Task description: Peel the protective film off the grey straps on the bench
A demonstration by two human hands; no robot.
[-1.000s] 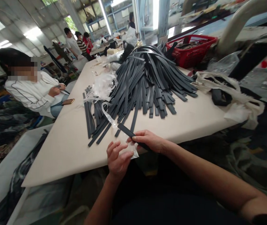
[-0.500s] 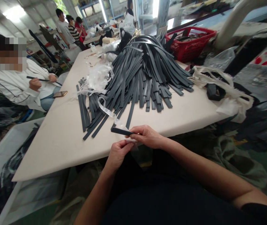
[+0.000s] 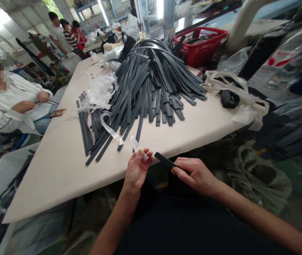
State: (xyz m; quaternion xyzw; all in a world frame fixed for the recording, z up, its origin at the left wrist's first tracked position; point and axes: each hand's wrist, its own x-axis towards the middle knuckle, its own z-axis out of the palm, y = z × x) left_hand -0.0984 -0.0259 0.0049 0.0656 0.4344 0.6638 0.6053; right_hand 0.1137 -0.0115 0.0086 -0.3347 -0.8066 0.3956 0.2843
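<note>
Between the fingertips of my left hand (image 3: 138, 169) is a short piece of translucent white tape (image 3: 135, 144), its far end sticking up over the table edge. My right hand (image 3: 195, 175) is closed on a dark grey flat strip (image 3: 164, 161), whose free end points left toward my left hand without touching it. Beyond my hands a large bundle of dark grey strips (image 3: 151, 81) fans out over the table. A curled length of clear tape (image 3: 111, 130) lies on the strips at the near left, below a crumpled heap of white film (image 3: 99, 92).
The pale table (image 3: 61, 170) has its near edge just past my body. A red plastic basket (image 3: 200, 46) stands behind the bundle. Cloth ties and a black roll (image 3: 229, 99) lie at right. A person in a white jacket (image 3: 15, 99) sits at left near a phone (image 3: 58, 112).
My hands have moved apart: the right has drawn the strip right and down, away from the tape in my left fingers. The view has shifted slightly right.
</note>
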